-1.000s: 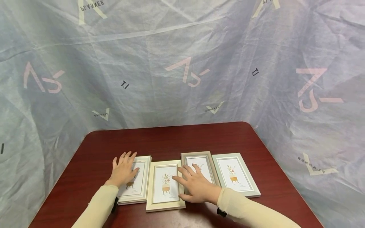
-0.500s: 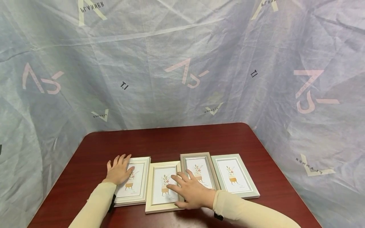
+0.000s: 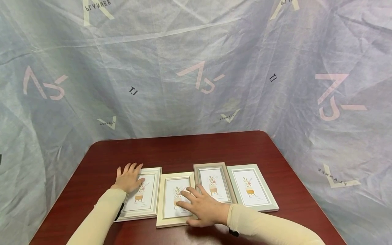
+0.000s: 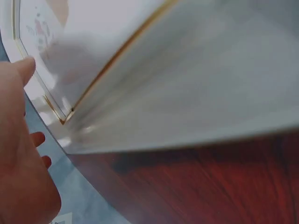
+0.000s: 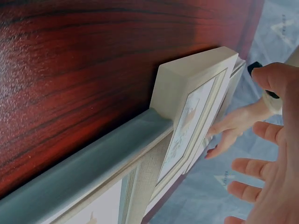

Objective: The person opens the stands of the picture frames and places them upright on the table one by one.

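Observation:
Several picture frames lie face up in a row, each with a potted-plant print. My left hand [image 3: 127, 178], fingers spread, is over the upper left of the white picture frame [image 3: 145, 195]. In the left wrist view its thumb is at the border of that white frame [image 4: 163, 93]. My right hand [image 3: 205, 206] has its fingers spread over the lower right of the cream picture frame [image 3: 169, 204] and the lower left of the taupe picture frame [image 3: 214, 180]. In the right wrist view, the right hand's fingers [image 5: 245, 191] are apart and hold nothing.
A pale green picture frame [image 3: 252, 190] lies at the row's right end, beside the taupe one. The cream frame sits slightly nearer than its neighbours. Everything lies on a dark red wooden table [image 3: 183, 149], with a grey printed cloth [image 3: 159, 75] hanging behind and at both sides.
My left hand has shifted a little left, baring more of the white frame's print. The right hand has moved left and slightly nearer, uncovering the taupe frame's print. The frames look nearly unmoved.

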Motion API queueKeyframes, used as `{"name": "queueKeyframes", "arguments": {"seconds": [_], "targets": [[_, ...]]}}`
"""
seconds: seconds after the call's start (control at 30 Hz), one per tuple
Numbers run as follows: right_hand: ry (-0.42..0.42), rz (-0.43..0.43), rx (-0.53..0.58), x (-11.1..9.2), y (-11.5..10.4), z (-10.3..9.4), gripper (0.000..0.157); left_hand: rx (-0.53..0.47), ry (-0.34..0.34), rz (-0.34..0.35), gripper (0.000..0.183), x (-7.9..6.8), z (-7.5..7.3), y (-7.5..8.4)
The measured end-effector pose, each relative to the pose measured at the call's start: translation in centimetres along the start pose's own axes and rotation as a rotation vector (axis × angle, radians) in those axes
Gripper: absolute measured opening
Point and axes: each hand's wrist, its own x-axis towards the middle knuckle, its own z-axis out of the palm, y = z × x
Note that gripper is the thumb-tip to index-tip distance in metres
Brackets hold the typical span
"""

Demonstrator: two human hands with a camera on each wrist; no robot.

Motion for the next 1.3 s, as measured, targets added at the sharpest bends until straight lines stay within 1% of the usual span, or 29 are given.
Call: {"name": "queueKeyframes", "arguments": {"seconds": [0.1,0.3,0.43,0.57,0.67,0.8,0.9,1.03,1.17,1.3], "targets": [[0.01,-0.012,-0.015,0.1,-0.1,-0.1,0.062,0.021,-0.018,0.007,0.067,0.4,0.2,-0.4],[0.043,-0.045,-0.052,0.6,0.0,-0.1,0.062,0.037,0.002,0.026,0.059,0.9,0.7,-1.0],[0.029,-0.058,-0.062,0.9,-0.2,-0.1,0.061,0.0,-0.003,0.006,0.054,0.9,1.3,-1.2],[0.005,-0.058,-0.068,0.9,-0.4,0.0,0.062,-0.04,-0.03,-0.036,0.049,0.7,2.0,-1.3],[-0.001,-0.048,-0.066,0.8,-0.4,0.1,0.062,-0.059,-0.014,-0.041,0.044,0.8,2.3,-1.2],[0.018,-0.029,-0.063,0.7,-0.1,0.1,0.063,-0.054,0.046,-0.011,0.038,1.1,2.4,-1.1],[0.042,-0.02,-0.065,0.7,0.0,0.2,0.063,-0.035,0.07,0.009,0.035,1.3,2.4,-1.1],[0.042,-0.004,-0.07,0.6,0.3,0.2,0.064,-0.001,0.07,0.022,0.033,1.3,2.3,-1.0],[0.005,0.037,-0.067,0.3,0.6,-0.1,0.065,0.014,0.06,0.029,0.033,1.1,2.1,-0.8],[-0.022,0.081,-0.049,-0.1,1.3,-0.5,0.065,0.001,0.085,0.062,0.034,0.9,1.7,-0.7]]}}
